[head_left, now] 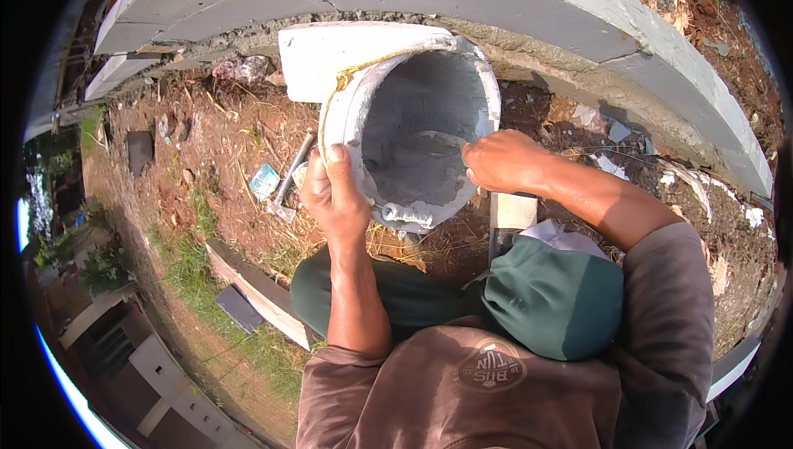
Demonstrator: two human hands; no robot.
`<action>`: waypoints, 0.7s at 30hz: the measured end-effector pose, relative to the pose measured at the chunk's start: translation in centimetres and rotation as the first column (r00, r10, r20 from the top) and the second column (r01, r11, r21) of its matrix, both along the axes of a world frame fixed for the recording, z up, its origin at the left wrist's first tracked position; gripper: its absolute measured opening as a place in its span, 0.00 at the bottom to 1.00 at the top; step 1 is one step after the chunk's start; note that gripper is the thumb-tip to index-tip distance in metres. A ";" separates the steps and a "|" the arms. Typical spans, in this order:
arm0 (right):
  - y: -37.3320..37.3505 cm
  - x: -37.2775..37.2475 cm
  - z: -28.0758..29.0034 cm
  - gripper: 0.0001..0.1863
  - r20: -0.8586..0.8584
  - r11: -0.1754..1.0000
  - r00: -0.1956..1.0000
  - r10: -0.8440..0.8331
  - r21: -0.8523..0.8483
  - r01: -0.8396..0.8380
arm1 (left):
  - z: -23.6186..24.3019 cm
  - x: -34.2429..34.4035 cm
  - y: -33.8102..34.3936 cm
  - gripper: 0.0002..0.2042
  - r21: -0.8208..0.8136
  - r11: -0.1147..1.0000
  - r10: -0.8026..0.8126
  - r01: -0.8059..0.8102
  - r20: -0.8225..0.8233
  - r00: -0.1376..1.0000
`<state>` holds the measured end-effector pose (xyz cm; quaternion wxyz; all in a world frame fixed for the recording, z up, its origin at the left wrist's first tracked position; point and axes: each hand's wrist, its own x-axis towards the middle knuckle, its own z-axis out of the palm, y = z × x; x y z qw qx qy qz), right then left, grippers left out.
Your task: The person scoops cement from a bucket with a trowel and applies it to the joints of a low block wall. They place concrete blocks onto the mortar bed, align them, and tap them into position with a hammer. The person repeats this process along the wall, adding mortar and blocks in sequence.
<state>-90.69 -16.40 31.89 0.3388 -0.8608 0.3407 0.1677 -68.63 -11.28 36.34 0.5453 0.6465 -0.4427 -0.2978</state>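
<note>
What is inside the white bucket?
Grey, mortar-like paste lies in the white bucket and coats its inner wall. The bottom is covered; anything within the right hand's curled fingers is hidden too.

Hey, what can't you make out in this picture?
In the head view:
1. Right hand: whether it grips a tool; its own back hides the fingertips.
2. Left hand: where the fingertips other than the thumb press; the hand itself hides them.
3. White bucket: its inner floor, covered by grey paste.
4. Brown shirt: partly cut off by the lower edge.
5. Building, lower left: too small for detail.
</note>
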 end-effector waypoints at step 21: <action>1.5 -2.8 1.4 0.17 0.178 0.215 0.204 -0.963 0.961 0.173 | 4.3 6.9 -1.5 0.17 0.087 0.937 0.348 -0.337 -0.287 0.893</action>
